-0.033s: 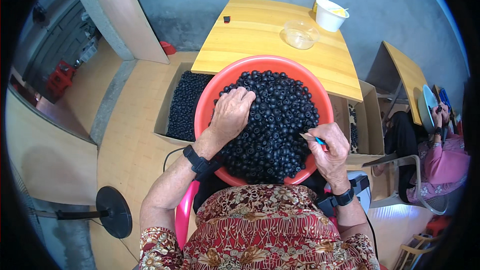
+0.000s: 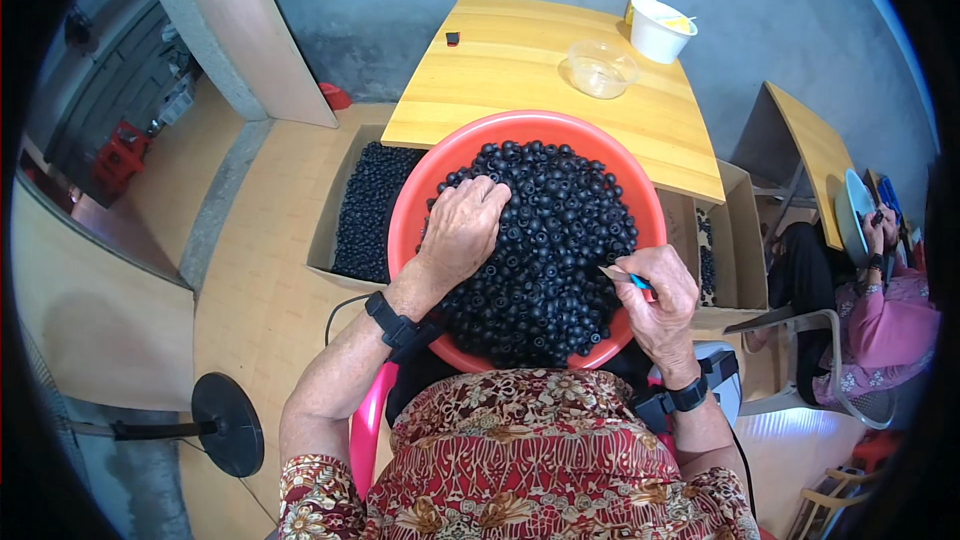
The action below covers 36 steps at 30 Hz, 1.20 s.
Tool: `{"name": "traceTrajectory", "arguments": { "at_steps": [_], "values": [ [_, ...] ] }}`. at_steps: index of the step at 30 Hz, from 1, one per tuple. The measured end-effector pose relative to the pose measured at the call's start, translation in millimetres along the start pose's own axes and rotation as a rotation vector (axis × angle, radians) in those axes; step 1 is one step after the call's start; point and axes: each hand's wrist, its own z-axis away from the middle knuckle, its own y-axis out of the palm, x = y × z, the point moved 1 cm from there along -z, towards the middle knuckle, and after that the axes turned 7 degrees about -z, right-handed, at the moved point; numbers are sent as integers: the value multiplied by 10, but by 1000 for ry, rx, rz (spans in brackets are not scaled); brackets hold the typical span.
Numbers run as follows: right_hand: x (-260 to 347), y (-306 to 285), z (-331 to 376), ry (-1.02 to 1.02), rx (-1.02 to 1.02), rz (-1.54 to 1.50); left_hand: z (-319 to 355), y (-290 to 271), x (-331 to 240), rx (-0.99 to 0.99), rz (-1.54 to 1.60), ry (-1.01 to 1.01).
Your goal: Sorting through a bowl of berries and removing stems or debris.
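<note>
A red plastic basin (image 2: 648,180) sits at my lap, heaped with small round black pieces (image 2: 545,240), many showing a hole or dimple. Over the left part of the heap, my left hand (image 2: 466,225) has its fingers curled and drawn together; the fingertips are hidden, so what they hold cannot be made out. My right hand (image 2: 660,300), at the basin's right rim, is closed around a small knife (image 2: 622,277) with a blue and red handle. Its short pale blade points left above the black pieces.
Beyond the basin stands a wooden table (image 2: 500,60) with a clear bowl (image 2: 600,72) and a white tub (image 2: 660,35). Cardboard boxes flank it: the left box (image 2: 330,210) holds black pieces, the right box (image 2: 740,240) a few. A seated person (image 2: 880,330) works at right. A black round base (image 2: 228,425) is at lower left.
</note>
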Motion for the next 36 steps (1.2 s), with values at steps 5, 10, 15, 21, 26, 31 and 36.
{"name": "traceTrajectory", "arguments": {
  "at_steps": [5,10,15,21,26,31,36],
  "values": [
    [-17,3,17,33,-18,-27,-70,-209,-268,225,574,-413],
    [42,11,-10,162,-36,-163,-87,-345,-606,414,1389,-655],
    [88,-17,-20,198,-21,-274,-22,-283,-823,534,1740,-784],
    [120,-46,-42,195,-9,-340,-36,-280,-903,525,1710,-728],
    [152,-82,-32,126,-2,-258,-17,-266,-1044,384,1559,-602],
    [150,-19,56,229,-107,-413,-7,-279,-1083,325,1483,-544],
    [192,-11,52,173,-30,-391,6,-332,-1108,181,1365,-550]
  ]
}}
